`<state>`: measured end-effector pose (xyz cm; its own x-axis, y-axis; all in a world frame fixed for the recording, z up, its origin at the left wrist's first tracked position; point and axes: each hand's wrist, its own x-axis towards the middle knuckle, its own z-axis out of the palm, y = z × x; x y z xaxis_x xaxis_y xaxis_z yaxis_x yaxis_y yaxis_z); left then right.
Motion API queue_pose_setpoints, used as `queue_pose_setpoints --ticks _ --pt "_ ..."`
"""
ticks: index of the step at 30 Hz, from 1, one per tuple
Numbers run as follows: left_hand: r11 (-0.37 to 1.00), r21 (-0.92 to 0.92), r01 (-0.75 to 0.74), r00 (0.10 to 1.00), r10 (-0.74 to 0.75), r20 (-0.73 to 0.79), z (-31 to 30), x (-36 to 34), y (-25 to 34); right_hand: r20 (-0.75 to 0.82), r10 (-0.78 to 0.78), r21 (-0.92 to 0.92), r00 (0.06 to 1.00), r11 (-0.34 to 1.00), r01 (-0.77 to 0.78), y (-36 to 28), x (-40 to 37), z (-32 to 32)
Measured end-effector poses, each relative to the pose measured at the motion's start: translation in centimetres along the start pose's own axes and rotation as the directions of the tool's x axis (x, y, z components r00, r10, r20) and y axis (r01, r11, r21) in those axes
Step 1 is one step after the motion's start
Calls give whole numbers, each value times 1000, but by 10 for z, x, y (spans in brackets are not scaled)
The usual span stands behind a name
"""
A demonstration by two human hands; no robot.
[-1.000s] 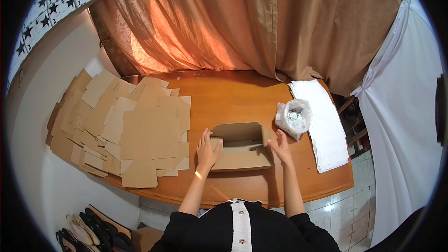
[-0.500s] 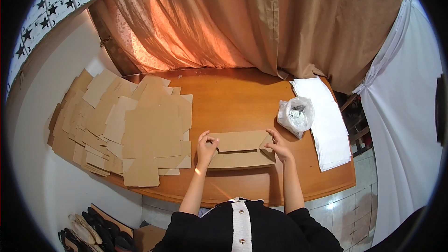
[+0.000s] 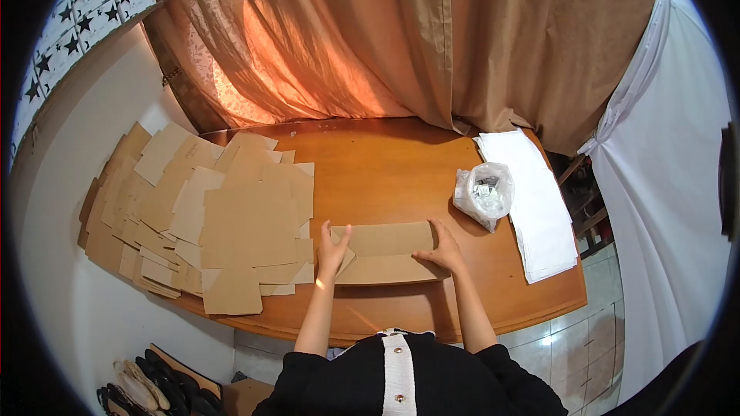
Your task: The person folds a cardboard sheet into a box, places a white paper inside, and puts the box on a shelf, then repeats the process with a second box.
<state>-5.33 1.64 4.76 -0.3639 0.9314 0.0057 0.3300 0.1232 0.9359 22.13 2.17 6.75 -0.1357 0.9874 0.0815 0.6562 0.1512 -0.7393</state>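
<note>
A brown cardboard box (image 3: 385, 240), partly folded, lies lengthwise on the table close to my body. My left hand (image 3: 332, 253) grips its left end, the thumb along the inner side and the fingers behind the outer edge. A small slanted flap (image 3: 346, 261) shows beside that thumb. At the opposite end, my right hand (image 3: 444, 250) holds the box with its thumb over the front panel and its fingers at the back corner. The palms hide parts of both ends.
Flat cardboard blanks (image 3: 250, 223) are piled on the left of the wooden table (image 3: 370, 177). A plastic bag of small packets (image 3: 486, 194) stands on the right, beside a stack of white sheets (image 3: 536, 208). Curtains hang behind, and shoes (image 3: 166, 385) lie at lower left.
Both hands have shifted slightly left and down along the box ends. The middle panel that overhung a dark gap now lies back, and the front panel meets it at a crease.
</note>
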Motion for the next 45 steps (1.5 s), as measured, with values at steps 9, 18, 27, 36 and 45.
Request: queue_pose_setpoints --ticks 9,18,27,36,45 --pt "852 -483 -202 969 245 27 -33 -32 21 -403 50 569 914 796 207 -8 -29 -5" --pt "928 -204 -311 936 336 104 -44 -115 -32 -494 369 704 787 701 113 35 -101 31" --pt "972 100 -212 976 205 72 -36 -121 -15 -727 131 -81 674 959 -273 135 -97 -55" --pt "971 234 -51 963 -14 271 -42 -97 2 -665 455 -321 592 542 -776 188 -92 -87" --pt "951 192 -243 914 159 373 -45 -99 -3 -660 367 -365 655 606 -707 162 -96 -98"
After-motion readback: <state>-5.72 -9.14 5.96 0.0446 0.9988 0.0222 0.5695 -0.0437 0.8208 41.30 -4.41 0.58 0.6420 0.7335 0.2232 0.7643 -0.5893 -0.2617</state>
